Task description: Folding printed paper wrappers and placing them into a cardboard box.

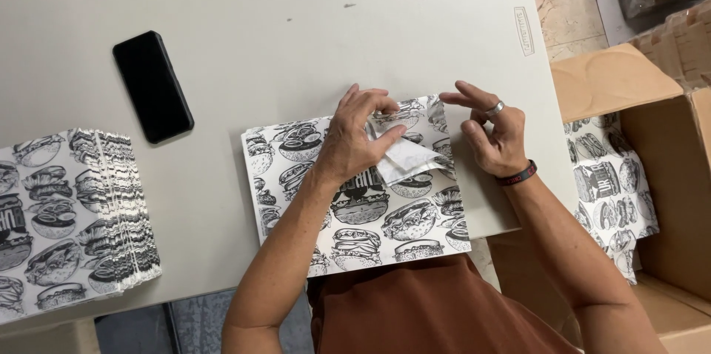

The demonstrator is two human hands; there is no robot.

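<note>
A sheet of white paper printed with black burger drawings [355, 213] lies flat on the grey table [296, 35], near its front edge. My left hand [355, 139] presses on the sheet's upper part and pinches a folded-over corner [407, 158] whose plain white underside shows. My right hand [492, 135] hovers just right of that fold at the sheet's top right corner, fingers spread and slightly curled, a ring on one finger and a dark band on the wrist. It holds nothing that I can see.
A fanned stack of the same printed sheets [70, 213] sits at the table's left front. A black phone [152, 86] lies face up behind it. To the right stands an open cardboard box [666, 176] with printed paper [611, 187] inside.
</note>
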